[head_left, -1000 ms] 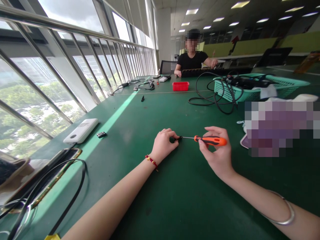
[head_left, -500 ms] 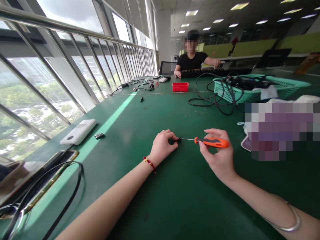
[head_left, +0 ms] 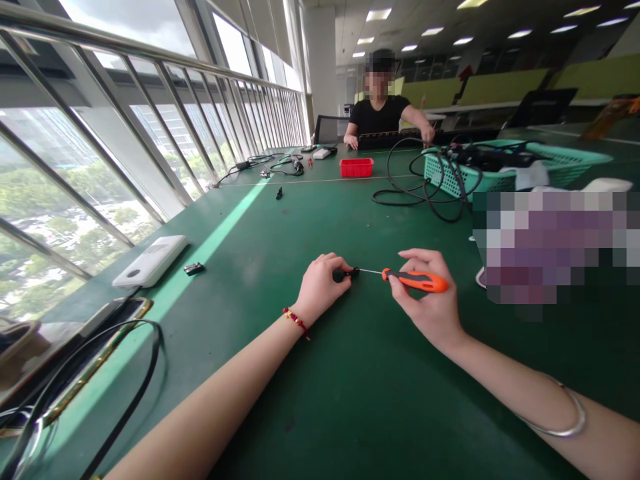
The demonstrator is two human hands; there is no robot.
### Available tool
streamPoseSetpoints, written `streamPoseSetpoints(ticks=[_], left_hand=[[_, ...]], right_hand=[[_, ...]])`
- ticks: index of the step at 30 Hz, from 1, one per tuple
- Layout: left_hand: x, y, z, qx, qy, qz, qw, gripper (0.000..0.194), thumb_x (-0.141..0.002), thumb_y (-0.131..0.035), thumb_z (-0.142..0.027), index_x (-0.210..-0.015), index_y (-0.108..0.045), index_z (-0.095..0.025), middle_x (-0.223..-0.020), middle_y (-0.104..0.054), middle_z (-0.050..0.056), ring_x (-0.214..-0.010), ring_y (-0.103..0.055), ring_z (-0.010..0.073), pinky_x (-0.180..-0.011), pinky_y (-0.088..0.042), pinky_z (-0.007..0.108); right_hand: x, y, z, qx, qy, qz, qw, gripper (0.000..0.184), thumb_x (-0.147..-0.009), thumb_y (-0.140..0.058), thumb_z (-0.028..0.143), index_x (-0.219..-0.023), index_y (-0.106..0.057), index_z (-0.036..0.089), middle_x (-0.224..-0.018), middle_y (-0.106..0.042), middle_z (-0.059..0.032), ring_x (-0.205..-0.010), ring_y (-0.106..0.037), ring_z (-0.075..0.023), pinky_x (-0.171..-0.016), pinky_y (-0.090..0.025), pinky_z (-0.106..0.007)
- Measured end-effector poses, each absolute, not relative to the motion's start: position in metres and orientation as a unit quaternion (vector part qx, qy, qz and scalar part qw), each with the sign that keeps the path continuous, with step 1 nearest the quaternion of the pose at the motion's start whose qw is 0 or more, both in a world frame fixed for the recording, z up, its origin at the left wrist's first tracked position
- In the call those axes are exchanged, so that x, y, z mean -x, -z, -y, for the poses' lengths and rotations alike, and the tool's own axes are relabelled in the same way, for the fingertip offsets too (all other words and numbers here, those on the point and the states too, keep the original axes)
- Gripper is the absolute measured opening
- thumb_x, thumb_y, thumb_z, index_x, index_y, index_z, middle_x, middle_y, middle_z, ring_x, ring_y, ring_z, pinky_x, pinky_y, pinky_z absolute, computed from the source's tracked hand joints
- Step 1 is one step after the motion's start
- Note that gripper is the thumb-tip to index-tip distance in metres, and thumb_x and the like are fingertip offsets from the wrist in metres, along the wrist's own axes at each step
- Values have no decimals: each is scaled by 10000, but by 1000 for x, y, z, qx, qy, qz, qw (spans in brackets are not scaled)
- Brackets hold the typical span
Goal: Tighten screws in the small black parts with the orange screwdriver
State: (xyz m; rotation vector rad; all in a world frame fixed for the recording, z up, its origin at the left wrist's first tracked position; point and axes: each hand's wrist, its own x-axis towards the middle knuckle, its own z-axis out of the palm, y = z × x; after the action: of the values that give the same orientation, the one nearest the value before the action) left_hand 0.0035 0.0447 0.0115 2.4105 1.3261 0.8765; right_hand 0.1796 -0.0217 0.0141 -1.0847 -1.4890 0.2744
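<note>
My left hand (head_left: 323,283) rests low over the green table (head_left: 320,407), thumb and forefinger pinching a small black part (head_left: 355,272). What kind of part it is I cannot make out, as the fingers cover most of it. My right hand (head_left: 433,303) holds an orange and black screwdriver (head_left: 423,281) by its handle, nearly level. Its thin metal shaft points left, and the tip meets the black part at my left fingertips.
To the left lie a small black piece (head_left: 194,268), a white power bank (head_left: 151,261) and a phone with a cable (head_left: 100,360). Farther off are another black piece (head_left: 279,193), a red bin (head_left: 356,168) and a teal basket (head_left: 565,170) with cables. A person (head_left: 379,113) sits opposite.
The whole view has shifted slightly, so everything appears a little higher and to the left. Both hands keep their grips, and the screwdriver tip stays at the black part.
</note>
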Motion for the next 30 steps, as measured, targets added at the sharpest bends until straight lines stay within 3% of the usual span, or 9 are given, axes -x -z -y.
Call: streamPoseSetpoints(ticks=[3,9,16,30], left_hand=[[-3,-12,-45,-829,-299,-455,125,96,-700,-567,-154,-744,-641,-197,-815,-625,12,-825,-566,183,-766,-473,303],[-4,-12,-44,-826,-303,-458,129,107,-699,-557,-151,-748,-644,-190,-807,-631,13,-820,-565,182,-758,-472,302],[-2,-10,-46,-806,-315,-473,165,129,-683,-570,-150,-769,-659,-191,-815,-647,12,-822,-588,171,-769,-480,286],[0,-14,-46,-779,-324,-507,179,108,-687,-586,-204,-756,-665,-180,-807,-673,19,-805,-606,172,-747,-482,279]], right_hand=[[-180,-13,20,448,-129,633,618,407,-701,-637,218,-1061,-449,229,-704,-518,40,-615,-551,-128,-609,-470,-267],[-181,-10,23,489,-151,661,549,73,-776,-579,250,-811,-526,213,-523,-498,64,-464,-494,-95,-501,-385,-226],[-183,-9,21,465,-153,654,577,141,-764,-571,191,-900,-541,208,-686,-525,27,-573,-502,-106,-558,-411,-238],[-184,-7,18,473,-184,653,563,121,-770,-568,200,-888,-544,205,-725,-554,12,-606,-520,-116,-575,-421,-246]])
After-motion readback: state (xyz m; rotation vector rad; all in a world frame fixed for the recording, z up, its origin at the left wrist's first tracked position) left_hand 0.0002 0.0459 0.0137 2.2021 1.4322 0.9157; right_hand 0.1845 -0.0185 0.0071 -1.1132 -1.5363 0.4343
